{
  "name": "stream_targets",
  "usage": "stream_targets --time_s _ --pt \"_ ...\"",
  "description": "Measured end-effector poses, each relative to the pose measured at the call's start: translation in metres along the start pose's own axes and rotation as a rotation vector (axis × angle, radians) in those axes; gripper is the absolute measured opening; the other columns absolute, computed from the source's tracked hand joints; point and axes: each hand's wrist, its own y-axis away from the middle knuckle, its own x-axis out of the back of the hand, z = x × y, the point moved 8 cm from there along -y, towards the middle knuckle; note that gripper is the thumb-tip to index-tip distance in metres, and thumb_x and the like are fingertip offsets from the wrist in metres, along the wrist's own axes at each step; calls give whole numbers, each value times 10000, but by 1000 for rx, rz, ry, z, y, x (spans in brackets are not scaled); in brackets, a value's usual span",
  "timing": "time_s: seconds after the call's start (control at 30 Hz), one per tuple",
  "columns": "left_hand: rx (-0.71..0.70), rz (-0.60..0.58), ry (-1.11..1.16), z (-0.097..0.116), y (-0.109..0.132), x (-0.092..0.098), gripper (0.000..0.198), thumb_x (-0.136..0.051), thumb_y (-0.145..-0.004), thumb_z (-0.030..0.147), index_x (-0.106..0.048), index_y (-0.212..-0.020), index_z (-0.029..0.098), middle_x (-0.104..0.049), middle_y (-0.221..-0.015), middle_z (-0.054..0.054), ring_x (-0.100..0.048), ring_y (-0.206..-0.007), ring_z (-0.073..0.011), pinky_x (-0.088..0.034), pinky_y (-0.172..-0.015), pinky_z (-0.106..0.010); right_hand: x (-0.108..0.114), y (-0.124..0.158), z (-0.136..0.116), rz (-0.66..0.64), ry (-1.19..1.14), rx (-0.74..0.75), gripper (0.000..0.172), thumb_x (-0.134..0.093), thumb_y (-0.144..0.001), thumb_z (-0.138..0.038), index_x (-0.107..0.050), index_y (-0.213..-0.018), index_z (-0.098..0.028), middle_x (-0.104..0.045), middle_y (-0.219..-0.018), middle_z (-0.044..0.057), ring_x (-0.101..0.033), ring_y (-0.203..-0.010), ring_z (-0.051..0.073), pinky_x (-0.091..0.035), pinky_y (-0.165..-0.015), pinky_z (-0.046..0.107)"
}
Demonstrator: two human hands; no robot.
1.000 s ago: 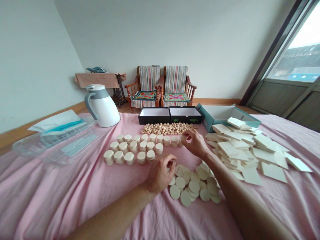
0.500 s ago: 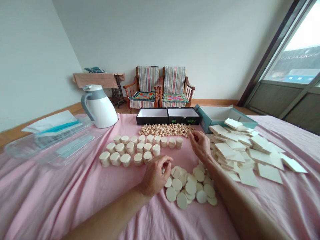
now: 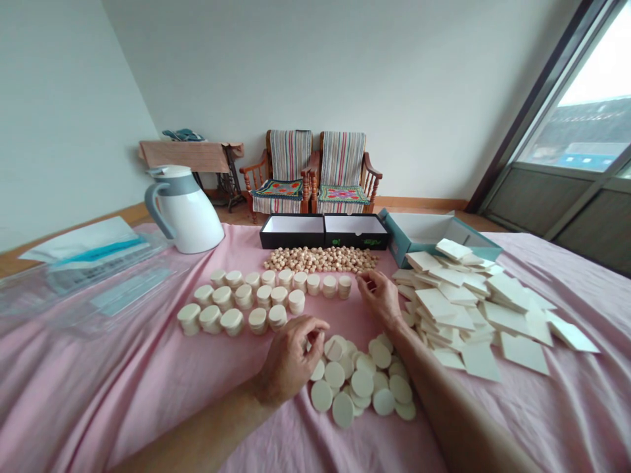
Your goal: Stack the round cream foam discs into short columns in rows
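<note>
My left hand (image 3: 293, 358) is held low at the left edge of a loose heap of pale round wooden discs (image 3: 362, 382). Its fingers are curved, with a gap between thumb and forefinger, and nothing shows in them. Farther out, my right hand (image 3: 382, 299) has its fingertips drawn together just right of the last disc stack (image 3: 344, 286) in the back row. Whatever those fingertips hold, if anything, is too small or hidden to make out. Behind that row lies a band of small round wooden beads (image 3: 320, 259). More short disc stacks (image 3: 244, 296) stand in rows on the left.
Square wooden tiles (image 3: 463, 309) are heaped at right, before a teal box (image 3: 434, 230). Two black trays (image 3: 292, 231) stand behind the beads. A white jug (image 3: 190, 217) and clear plastic packaging (image 3: 118, 282) are at left, on a pink cloth (image 3: 207, 387).
My right hand has moved a little toward me and left, from the beads' right end to beside the last stack. My left hand keeps about the same pose. The view has shifted slightly.
</note>
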Motion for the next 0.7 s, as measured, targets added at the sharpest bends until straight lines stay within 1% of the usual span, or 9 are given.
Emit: stream_targets --time_s 0.03,0.1,0.2,0.3,0.4,0.53,0.6,0.7 --pt "2 -4 1 -1 0 0 157 -487 -830 148 -613 -917 181 -675 -821 -27 -631 -755 -138 -491 -730 -251 -3 0 -1 -23 -26 9 204 -463 -764 -317 -594 -837 -179 -636 -764 44 -567 -628 139 -426 -613 236" --pt "3 -3 5 -1 0 -1 160 -483 -831 143 -612 -919 181 -672 -821 -25 -628 -751 -135 -489 -725 -249 -8 2 -2 -60 -51 23 238 -491 -719 -281 -571 -918 -177 -641 -811 42 -580 -652 136 -444 -617 232" --pt "4 1 10 0 -1 -1 160 -479 -829 137 -612 -910 176 -671 -811 -26 -627 -760 -137 -488 -729 -246 -15 3 -1 -87 -9 45 287 -514 -687 -265 -543 -956 -169 -636 -887 61 -587 -685 139 -459 -628 242" --pt "16 -8 13 -1 -2 -2 165 -471 -830 137 -613 -904 173 -669 -813 -29 -621 -760 -138 -488 -732 -247 -23 4 2 -111 17 79 331 -515 -686 -245 -522 -1007 -164 -624 -939 76 -584 -669 133 -468 -637 251" --pt "29 -12 20 -3 -3 -3 169 -468 -829 137 -615 -905 174 -669 -811 -30 -620 -757 -138 -488 -725 -241 -30 5 3 -113 18 127 358 -519 -680 -210 -508 -1036 -172 -617 -950 76 -584 -669 132 -467 -639 250" --pt "39 -8 29 -6 -3 -4 175 -472 -819 129 -618 -904 175 -664 -805 -30 -616 -759 -141 -485 -723 -240 -36 3 3 -134 42 148 409 -526 -660 -163 -488 -1067 -168 -635 -892 70 -598 -718 159 -459 -646 247" --pt "43 -10 36 -7 -3 -5 177 -471 -815 124 -619 -898 172 -658 -794 -31 -611 -751 -144 -481 -720 -243 -40 1 1 -169 91 155 426 -521 -665 -156 -480 -1089 -162 -644 -883 78 -603 -756 177 -450 -660 251" --pt "48 -21 39 -7 -3 -6 177 -471 -806 118 -621 -886 168 -651 -788 -35 -608 -748 -149 -476 -703 -244 -43 -2 -5 -214 187 173 454 -530 -678 -172 -469 -1127 -159 -646 -947 106 -600 -810 199 -434 -686 261"
